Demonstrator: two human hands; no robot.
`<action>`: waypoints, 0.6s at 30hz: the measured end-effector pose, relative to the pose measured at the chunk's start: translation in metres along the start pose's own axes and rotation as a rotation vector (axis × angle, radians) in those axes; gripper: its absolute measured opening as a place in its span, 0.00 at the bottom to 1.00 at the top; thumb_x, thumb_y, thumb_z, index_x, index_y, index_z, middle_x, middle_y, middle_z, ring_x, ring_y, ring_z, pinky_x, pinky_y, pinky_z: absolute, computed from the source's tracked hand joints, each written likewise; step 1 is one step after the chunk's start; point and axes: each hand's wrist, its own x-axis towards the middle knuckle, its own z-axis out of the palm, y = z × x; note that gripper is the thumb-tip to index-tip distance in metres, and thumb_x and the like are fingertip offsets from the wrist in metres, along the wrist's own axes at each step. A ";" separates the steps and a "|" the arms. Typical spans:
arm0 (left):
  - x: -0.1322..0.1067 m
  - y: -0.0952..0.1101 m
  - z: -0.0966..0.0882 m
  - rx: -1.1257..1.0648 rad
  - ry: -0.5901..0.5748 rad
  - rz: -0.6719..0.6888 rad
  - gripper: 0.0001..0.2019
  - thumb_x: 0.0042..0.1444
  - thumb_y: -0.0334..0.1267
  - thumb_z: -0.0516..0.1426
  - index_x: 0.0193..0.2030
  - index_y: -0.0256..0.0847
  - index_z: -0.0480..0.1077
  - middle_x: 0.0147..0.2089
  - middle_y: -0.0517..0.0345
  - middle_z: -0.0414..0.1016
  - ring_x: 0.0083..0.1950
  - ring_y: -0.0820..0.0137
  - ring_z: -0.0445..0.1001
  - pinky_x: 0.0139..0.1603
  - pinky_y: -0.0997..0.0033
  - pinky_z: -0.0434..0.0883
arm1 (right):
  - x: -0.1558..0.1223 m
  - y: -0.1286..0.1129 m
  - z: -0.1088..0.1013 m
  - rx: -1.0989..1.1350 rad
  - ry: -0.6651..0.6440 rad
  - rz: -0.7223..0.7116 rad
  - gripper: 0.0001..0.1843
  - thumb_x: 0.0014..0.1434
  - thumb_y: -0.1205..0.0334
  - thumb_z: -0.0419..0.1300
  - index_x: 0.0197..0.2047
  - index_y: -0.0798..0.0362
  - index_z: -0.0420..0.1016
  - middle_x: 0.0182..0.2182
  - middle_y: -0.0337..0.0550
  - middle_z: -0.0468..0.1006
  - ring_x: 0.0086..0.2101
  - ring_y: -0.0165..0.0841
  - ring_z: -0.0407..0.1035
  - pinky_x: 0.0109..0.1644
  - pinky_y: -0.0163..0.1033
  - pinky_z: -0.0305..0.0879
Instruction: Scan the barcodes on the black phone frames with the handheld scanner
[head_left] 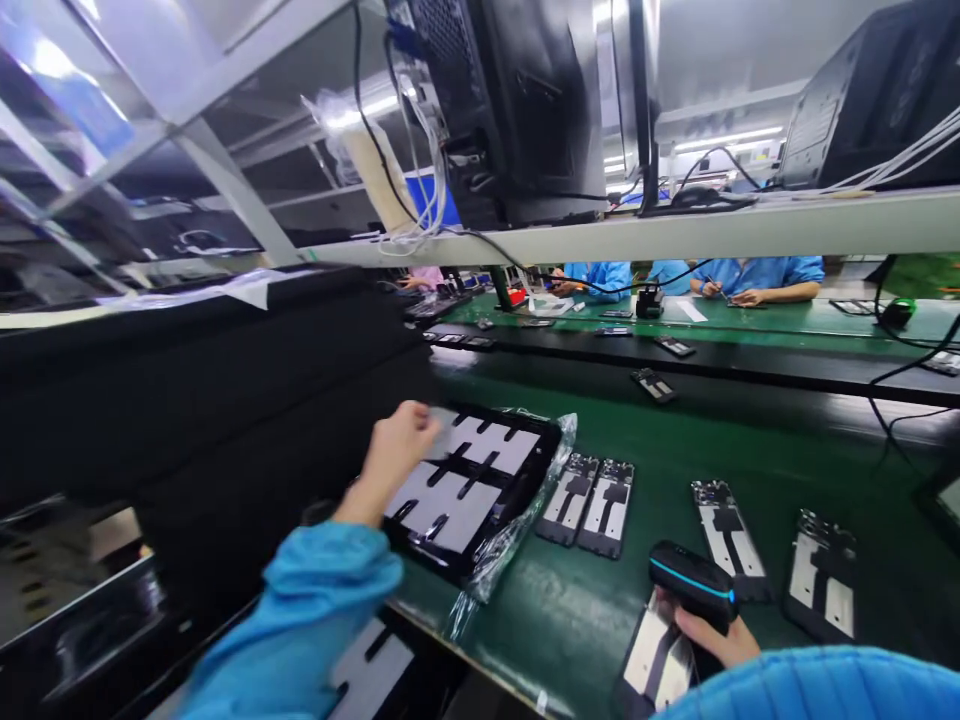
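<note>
Green desk (600, 610) carries a black tray (480, 480) of grey-and-black flat parts, its clear plastic wrap (517, 530) pulled open along the right side. Right of the tray, phone frames (589, 500) lie in a loose row, well apart from workers in blue sleeves (757, 272) far beyond it. Left hand (397, 450) rests curled on the tray's upper left corner, fingers touching a part; right hand (709, 635), near and right of the tray, grips a black handheld scanner (694, 580) over another frame (660, 665).

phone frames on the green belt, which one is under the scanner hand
The phone frame at the near edge, lying under the right hand that holds the black scanner. The other frames lie apart, farther up the green belt, untouched.
</note>
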 end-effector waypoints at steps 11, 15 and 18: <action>-0.168 0.176 0.121 -0.816 -0.337 0.332 0.19 0.58 0.33 0.54 0.57 0.39 0.67 0.25 0.65 0.70 0.26 0.71 0.69 0.29 0.74 0.62 | -0.020 -0.006 -0.001 0.113 -0.022 -0.031 0.24 0.36 0.43 0.76 0.35 0.45 0.84 0.40 0.42 0.84 0.47 0.51 0.75 0.68 0.58 0.59; -0.163 0.167 0.125 -0.794 -0.370 0.357 0.17 0.58 0.32 0.55 0.55 0.40 0.66 0.25 0.67 0.68 0.25 0.72 0.68 0.29 0.75 0.60 | -0.017 -0.004 0.000 0.119 -0.004 -0.046 0.26 0.36 0.42 0.76 0.39 0.43 0.84 0.42 0.41 0.84 0.50 0.52 0.75 0.67 0.59 0.60; -0.162 0.165 0.127 -0.780 -0.375 0.347 0.16 0.58 0.32 0.55 0.54 0.40 0.65 0.26 0.65 0.68 0.26 0.71 0.69 0.29 0.75 0.61 | -0.015 -0.001 0.001 0.119 0.000 -0.043 0.27 0.36 0.42 0.76 0.40 0.43 0.84 0.41 0.41 0.84 0.49 0.51 0.75 0.67 0.59 0.60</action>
